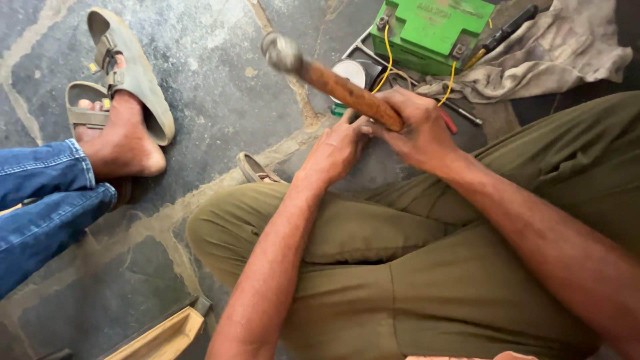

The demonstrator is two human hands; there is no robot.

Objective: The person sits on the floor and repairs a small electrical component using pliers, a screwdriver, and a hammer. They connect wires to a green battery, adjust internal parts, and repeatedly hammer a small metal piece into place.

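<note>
My right hand [417, 127] grips the wooden handle of a hammer [333, 83], whose metal head is raised and blurred at the upper left of the handle. My left hand [337, 150] sits just below it, fingers closed near the floor on something small that I cannot make out. Both hands reach forward over my olive-green trousers [400, 267] as I sit low on the stone floor.
A green battery [433, 30] with yellow wires stands at the back beside a dirty cloth [553, 53] and a screwdriver [500, 33]. Another person's foot [123, 140], sandals [133, 73] and blue-jeaned leg [47, 200] are at left. A wooden piece [163, 337] lies at the bottom.
</note>
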